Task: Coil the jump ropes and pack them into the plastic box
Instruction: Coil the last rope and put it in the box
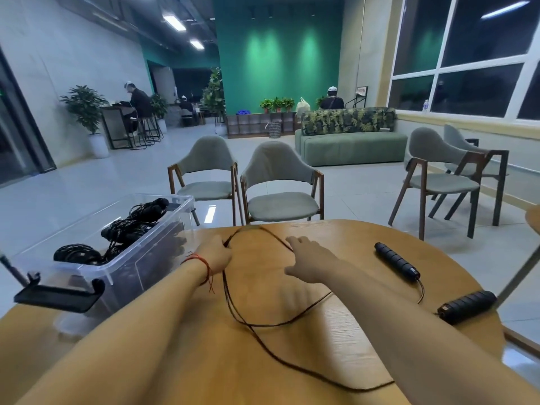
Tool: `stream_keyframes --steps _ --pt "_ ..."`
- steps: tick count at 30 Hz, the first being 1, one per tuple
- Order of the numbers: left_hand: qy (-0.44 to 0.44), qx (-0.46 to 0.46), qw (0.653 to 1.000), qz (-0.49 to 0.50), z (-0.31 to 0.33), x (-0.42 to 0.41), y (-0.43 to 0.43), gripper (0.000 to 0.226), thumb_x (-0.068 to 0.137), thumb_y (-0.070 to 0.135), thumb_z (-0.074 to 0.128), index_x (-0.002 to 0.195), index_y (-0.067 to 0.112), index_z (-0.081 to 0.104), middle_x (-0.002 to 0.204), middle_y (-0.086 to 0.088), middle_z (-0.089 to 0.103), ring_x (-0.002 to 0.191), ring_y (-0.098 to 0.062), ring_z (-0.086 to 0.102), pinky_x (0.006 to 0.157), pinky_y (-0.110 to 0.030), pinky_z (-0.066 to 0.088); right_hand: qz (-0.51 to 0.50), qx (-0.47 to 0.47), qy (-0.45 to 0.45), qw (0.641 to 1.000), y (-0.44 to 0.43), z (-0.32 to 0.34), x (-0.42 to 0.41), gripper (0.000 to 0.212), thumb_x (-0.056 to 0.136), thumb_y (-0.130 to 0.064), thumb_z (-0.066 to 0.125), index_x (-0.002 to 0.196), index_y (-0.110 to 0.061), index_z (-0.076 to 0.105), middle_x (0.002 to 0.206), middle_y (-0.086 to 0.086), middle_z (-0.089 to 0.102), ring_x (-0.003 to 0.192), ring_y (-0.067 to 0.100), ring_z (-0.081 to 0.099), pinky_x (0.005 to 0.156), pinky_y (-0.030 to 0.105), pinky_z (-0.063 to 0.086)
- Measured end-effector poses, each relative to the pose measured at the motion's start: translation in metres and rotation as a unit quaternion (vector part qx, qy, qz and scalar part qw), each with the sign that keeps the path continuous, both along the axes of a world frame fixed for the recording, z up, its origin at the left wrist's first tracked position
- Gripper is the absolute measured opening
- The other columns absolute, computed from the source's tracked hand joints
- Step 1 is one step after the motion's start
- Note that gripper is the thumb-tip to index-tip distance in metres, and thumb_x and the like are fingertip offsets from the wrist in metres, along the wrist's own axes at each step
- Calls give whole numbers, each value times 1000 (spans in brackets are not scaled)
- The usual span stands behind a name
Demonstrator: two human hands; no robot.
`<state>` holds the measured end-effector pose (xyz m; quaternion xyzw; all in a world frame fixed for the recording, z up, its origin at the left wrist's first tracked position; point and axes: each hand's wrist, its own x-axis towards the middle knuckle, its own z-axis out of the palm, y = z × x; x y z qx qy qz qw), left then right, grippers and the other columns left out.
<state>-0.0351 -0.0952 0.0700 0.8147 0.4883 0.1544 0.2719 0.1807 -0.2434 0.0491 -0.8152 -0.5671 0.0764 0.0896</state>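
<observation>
A thin dark jump rope (257,324) lies in loose loops across the round wooden table (336,346). My left hand (216,252) grips doubled strands of it near the table's far edge. My right hand (306,258) reaches to the rope's far loop, fingers spread and nearly straight, touching the strand. Its two black foam handles lie at the right: one (397,261) further back, one (467,306) nearer the edge. A clear plastic box (140,258) at the left holds several coiled black ropes (128,229).
A black phone holder (58,296) is clipped at the box's near corner. Two grey chairs (280,185) stand just beyond the table, two more at the right. The table's right edge falls away close to the near handle.
</observation>
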Motion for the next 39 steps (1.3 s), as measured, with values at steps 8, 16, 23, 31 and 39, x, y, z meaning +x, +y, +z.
stream_keyframes --steps 8,16,23,31,39 --pt "-478 -227 843 99 58 24 -32 20 112 6 33 126 12 46 113 -17 62 90 -32 76 60 -45 64 -14 125 30 992 10 27 -31 54 106 -46 53 156 -29 44 147 -1 59 124 25 62 96 42 54" --pt "-380 -67 920 64 46 21 -15 26 114 21 37 130 20 57 95 -5 69 59 -15 51 49 -27 40 -74 87 51 992 -2 9 -8 34 93 -19 54 125 -30 61 128 -5 62 106 24 61 83 38 50" --pt "-137 151 978 35 38 5 4 33 112 20 40 143 23 49 119 -11 67 97 -21 64 91 -47 57 -148 -65 79 984 -21 -20 48 59 92 -27 62 149 -17 54 152 7 56 135 30 55 108 38 50" --pt "86 162 979 -84 -8 22 -21 50 99 22 55 148 20 51 147 -7 54 134 -28 50 114 -44 46 -117 -86 171 974 -41 -25 68 27 89 -36 84 114 -28 79 108 -1 75 98 20 68 72 28 55" --pt "182 94 952 -226 -63 66 -76 41 99 39 66 136 22 65 132 -4 70 120 -26 65 102 -36 51 -60 7 256 965 -29 -17 47 10 96 -21 79 100 -12 81 89 4 76 74 18 68 59 25 53"
